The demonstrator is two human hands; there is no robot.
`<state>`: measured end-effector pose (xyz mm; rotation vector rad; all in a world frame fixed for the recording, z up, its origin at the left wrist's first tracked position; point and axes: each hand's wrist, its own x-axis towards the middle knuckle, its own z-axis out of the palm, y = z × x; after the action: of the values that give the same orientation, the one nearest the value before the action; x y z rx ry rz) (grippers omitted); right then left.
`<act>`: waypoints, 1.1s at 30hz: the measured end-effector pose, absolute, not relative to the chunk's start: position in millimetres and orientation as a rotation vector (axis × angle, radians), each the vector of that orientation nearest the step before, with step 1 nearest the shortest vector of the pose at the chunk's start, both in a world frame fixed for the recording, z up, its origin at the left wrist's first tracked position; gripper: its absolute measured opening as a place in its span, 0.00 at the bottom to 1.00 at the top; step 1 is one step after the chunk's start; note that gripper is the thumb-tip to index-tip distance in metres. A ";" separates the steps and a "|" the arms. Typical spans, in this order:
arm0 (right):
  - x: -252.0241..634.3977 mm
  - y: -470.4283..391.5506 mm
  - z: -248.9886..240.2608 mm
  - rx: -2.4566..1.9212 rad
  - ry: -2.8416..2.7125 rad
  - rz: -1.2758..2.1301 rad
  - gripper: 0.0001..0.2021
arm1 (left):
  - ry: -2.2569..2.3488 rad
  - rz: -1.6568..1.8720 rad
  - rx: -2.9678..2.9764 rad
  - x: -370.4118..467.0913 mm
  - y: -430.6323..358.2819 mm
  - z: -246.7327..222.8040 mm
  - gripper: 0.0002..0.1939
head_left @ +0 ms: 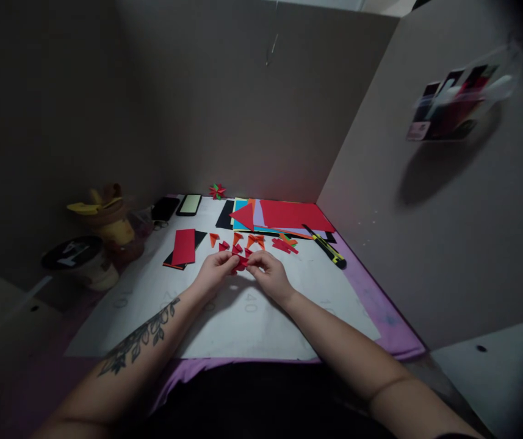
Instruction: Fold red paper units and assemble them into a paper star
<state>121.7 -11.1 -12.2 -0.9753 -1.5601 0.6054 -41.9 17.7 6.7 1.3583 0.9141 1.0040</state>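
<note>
A small piece of red paper [241, 263] is pinched between my two hands, above the white mat [261, 329]. My left hand [218, 268] grips its left side with thumb and fingers. On the right side, my right hand [268, 274] holds it the same way. The paper's exact folds are partly hidden by my fingers. Just beyond my hands lie several small folded red pieces [223, 246] and, behind them, folded orange pieces [214, 239]. Red paper strips [285, 246] lie to the right of these.
A yellow and black utility knife [328, 249] lies at the right beside stacked coloured paper sheets [295, 215]. Red rectangles [183, 246] rest at left. Phones [189, 205], a folded paper star [217, 191] and cups [87, 265] stand farther off. Grey panels [243, 122] enclose the back and sides.
</note>
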 end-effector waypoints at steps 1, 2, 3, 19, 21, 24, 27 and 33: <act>122.0 -10.5 -12.6 -0.983 -1.533 0.634 0.01 | 0.911 1.006 1.344 -41.4 16.8 7.3 0.15; 122.3 -9.6 -13.4 -0.993 -1.497 0.673 0.01 | 0.908 1.004 1.335 -41.0 16.0 8.1 0.15; 122.5 -8.3 -14.3 -1.002 -1.454 0.717 0.02 | 0.906 1.002 1.332 -40.9 15.4 8.9 0.15; 109.0 -8.1 -13.4 -0.979 -1.328 0.724 0.06 | 1.041 1.033 1.581 -34.1 11.0 8.6 0.14; 107.8 -9.0 -13.0 -0.972 -1.314 0.772 0.08 | 1.064 0.998 1.651 -36.3 10.4 10.4 0.13; 107.4 -9.8 -12.1 -0.973 -1.289 0.843 0.11 | 1.072 0.963 1.733 -39.3 10.7 11.6 0.12; 108.7 -9.7 -10.1 -0.990 -1.269 0.902 0.14 | 1.060 0.976 1.777 -41.2 11.9 11.5 0.11; 114.1 -6.3 -8.9 -0.999 -1.286 0.971 0.15 | 1.110 1.007 1.723 -44.8 15.4 12.9 0.11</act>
<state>114.1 -6.3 -8.9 -0.9988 -1.2855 0.9714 -44.8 15.4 12.9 1.7227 1.1101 1.0068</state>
